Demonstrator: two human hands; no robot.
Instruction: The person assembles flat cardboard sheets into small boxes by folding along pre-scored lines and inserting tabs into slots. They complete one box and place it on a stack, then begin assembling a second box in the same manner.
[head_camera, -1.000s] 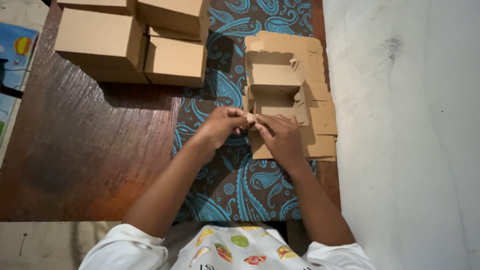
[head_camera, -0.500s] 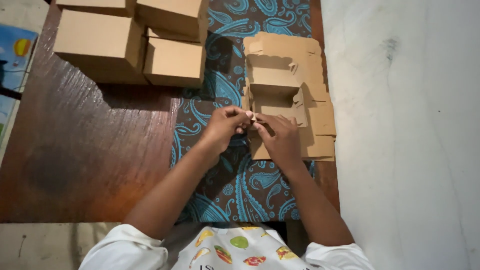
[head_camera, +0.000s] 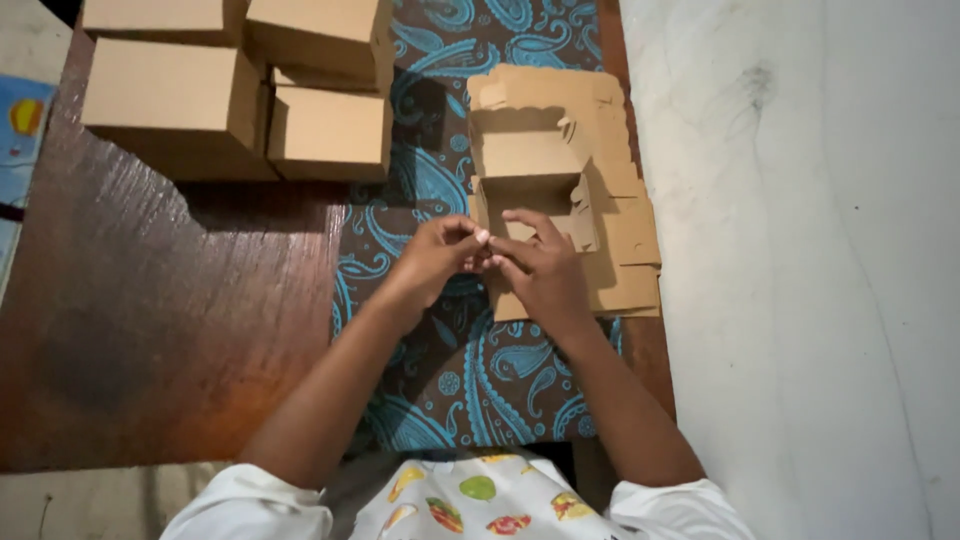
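Wooden table (head_camera: 150, 330), paisley cloth (head_camera: 500, 380), both hands (head_camera: 435, 258) (head_camera: 540, 275) pinching half-folded carton (head_camera: 540, 190), finished boxes (head_camera: 240, 90) beyond

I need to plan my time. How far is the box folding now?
Done: four closed boxes stand at the far left. In hand: the left hand and right hand pinch a flap of a half-formed box. Left: the flat blanks stacked under it.

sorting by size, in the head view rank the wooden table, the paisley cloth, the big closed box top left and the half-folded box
1. wooden table
2. paisley cloth
3. big closed box
4. half-folded box, looks similar to the closed one, so unsure
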